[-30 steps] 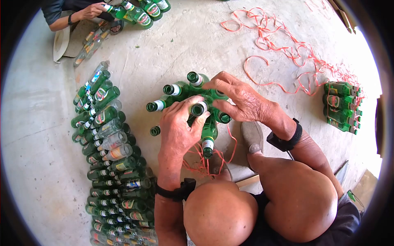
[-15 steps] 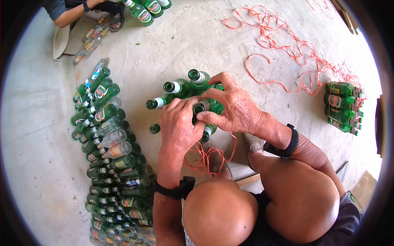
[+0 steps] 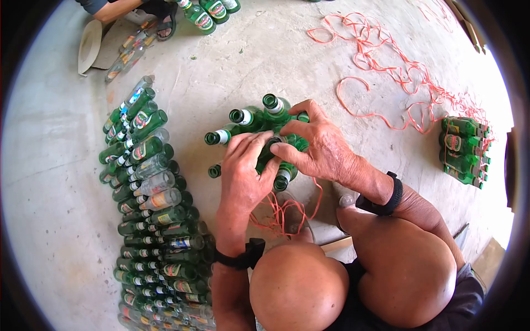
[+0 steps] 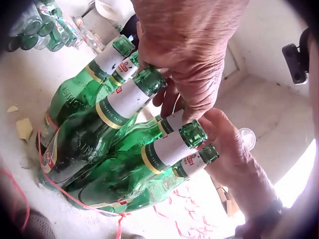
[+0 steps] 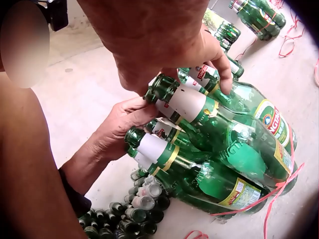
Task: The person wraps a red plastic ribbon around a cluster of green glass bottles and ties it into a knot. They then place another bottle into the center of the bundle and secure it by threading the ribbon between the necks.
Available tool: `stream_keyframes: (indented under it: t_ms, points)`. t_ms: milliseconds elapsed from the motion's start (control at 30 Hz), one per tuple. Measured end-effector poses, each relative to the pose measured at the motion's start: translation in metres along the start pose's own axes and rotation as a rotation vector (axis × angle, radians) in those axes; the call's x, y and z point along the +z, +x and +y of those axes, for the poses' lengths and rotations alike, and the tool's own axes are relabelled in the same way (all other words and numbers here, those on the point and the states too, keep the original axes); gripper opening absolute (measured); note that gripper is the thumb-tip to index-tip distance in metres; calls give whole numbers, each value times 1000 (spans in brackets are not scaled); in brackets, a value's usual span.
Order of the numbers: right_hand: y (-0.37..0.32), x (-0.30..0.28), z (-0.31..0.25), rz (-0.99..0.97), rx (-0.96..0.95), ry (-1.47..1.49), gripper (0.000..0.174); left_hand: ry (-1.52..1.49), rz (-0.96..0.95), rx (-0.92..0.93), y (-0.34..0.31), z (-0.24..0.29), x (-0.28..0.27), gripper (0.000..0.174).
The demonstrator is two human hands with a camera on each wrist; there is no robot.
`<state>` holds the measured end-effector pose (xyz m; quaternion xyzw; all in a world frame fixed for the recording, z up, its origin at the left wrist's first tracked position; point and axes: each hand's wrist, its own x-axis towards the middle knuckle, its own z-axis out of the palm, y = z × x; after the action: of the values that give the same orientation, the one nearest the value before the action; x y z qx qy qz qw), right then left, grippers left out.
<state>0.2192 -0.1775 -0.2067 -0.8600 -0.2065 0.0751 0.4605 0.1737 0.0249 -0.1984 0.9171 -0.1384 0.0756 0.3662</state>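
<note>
Several green beer bottles (image 3: 284,174) stand upright in a tight cluster, with pink string (image 5: 249,203) around their lower bodies. My left hand (image 3: 245,174) holds the neck of a middle bottle, thumb on one side and fingers on the other. From the right, my right hand (image 3: 326,146) grips at the same neck, its thumb beside the mouth and its bent fingers reaching among the other necks. In the left wrist view, bottle necks (image 4: 127,102) with white labels lean outward around the hands. Part of the middle bottle is hidden by my fingers.
A long stack of bottles (image 3: 160,215) lies along the left. A string-tied bottle bundle (image 3: 464,149) lies at the right, below tangled pink string (image 3: 381,60). At the upper left another person's arm (image 3: 113,10) shows near several standing bottles (image 3: 201,19). More string (image 3: 276,212) lies by my feet.
My right hand has moved left and closed in on the middle bottle's neck beside my left hand. At the upper left, the other person's hand has left the standing bottles.
</note>
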Motion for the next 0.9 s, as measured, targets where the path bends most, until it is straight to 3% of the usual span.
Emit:
stream_keyframes:
  t_ms: [400, 700, 900]
  points:
    - [9, 5, 9, -10, 46, 152, 31, 19, 3, -36, 0, -1, 7, 41]
    - [10, 9, 7, 15, 45, 104, 33, -10, 25, -38, -3, -4, 5, 46]
    - [6, 2, 1, 27, -6, 44, 55, -48, 68, -51, -7, -5, -1, 53]
